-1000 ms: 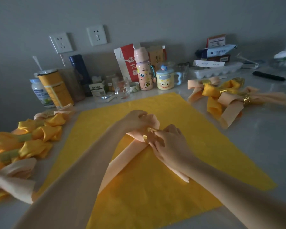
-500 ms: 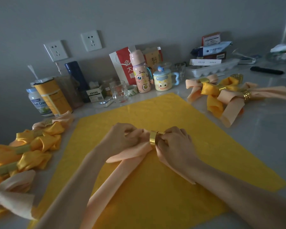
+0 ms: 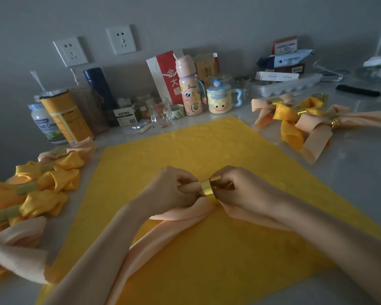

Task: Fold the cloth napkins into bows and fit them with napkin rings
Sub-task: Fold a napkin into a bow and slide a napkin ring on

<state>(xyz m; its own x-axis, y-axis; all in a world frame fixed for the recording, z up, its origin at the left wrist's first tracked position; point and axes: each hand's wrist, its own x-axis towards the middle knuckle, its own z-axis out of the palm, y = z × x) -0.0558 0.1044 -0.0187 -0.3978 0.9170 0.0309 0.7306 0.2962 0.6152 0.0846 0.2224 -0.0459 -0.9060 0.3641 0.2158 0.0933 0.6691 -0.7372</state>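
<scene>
Mid-table [image 3: 350,172] over the yellow cloth [image 3: 207,148], my left hand [image 3: 169,191] pinches the gathered peach napkin [image 3: 180,215] while my right hand [image 3: 242,190] grips the gold napkin ring [image 3: 208,187] against it; a slackened pinch, I judge, could splay the folds before the ring seats.

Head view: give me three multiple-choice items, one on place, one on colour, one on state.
1. Where does the peach napkin being worked lie?
A) in the glass mug
B) on the yellow cloth
C) on the egg tray

2. What colour is the napkin ring being fitted?
A) blue
B) red
C) gold

3. What is the right hand doing?
A) pinching the ring
B) resting flat on the counter
C) holding a bottle

Key:
1 B, the napkin trails over the yellow cloth.
2 C, the band shines gold.
3 A, its fingers curl round the ring while the left hand grips the napkin.
</scene>
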